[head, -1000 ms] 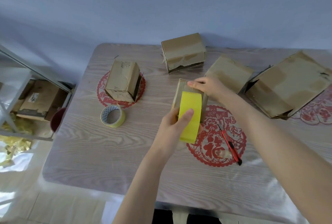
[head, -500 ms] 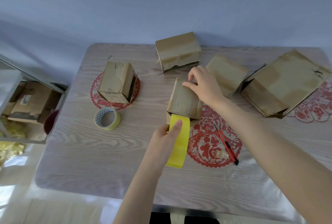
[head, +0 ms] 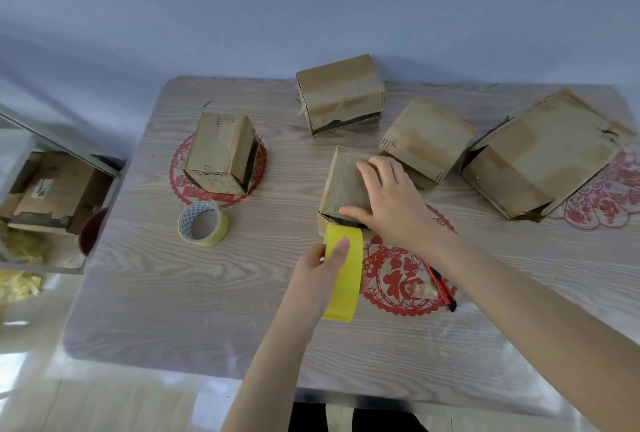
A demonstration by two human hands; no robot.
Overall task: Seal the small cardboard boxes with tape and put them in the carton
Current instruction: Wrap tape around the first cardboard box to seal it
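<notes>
Small cardboard box (head: 346, 185) at mid-table (head: 207, 310) has a yellow tape strip (head: 343, 286) meeting its near edge, not yet smoothed down; other boxes (head: 341, 92) wait nearby, so the task seems early. Left hand (head: 317, 274) pinches the strip between thumb and forefinger; right hand (head: 393, 204), fingers straight, presses the box's top

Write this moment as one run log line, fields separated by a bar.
step: taping small box | left hand: pinches yellow tape strip | right hand: presses flat on small box

left hand (head: 318, 274) pinches tape (head: 343, 289) | right hand (head: 391, 204) flat, fingers spread
</notes>
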